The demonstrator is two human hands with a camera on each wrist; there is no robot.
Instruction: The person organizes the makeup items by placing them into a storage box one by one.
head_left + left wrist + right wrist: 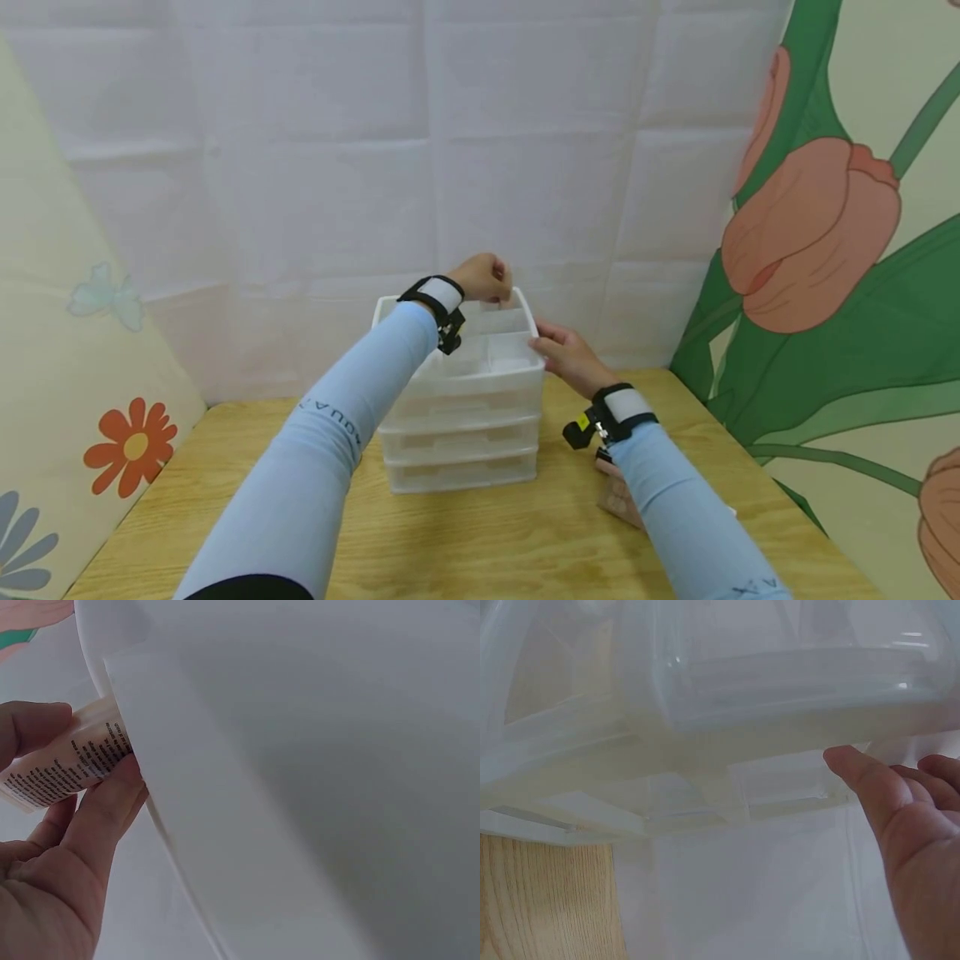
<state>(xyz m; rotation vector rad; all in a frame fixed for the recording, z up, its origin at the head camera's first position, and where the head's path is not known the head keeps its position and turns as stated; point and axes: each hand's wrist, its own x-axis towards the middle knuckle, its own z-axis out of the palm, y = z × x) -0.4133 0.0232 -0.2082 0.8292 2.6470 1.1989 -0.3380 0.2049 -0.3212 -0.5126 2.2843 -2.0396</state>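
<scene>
A white, translucent drawer organizer [463,410] stands on the table, with stacked drawers and a divided open top. My left hand [482,278] is over its far rim, pinching a small beige tube [71,763] between thumb and fingers. Dark printed lines cover the tube, and its end nearest the divider is hidden behind the white panel [176,795]. At the organizer's right side, my right hand [573,360] rests its fingers and thumb around the upper rim. In the right wrist view the thumb [855,769] lies right at the rim's edge.
A pinkish packet [619,502] lies on the wooden table [442,542], partly covered by the right forearm. Behind the organizer hangs a white cloth [315,208]. Flower-patterned panels stand at left [67,333] and right [825,250].
</scene>
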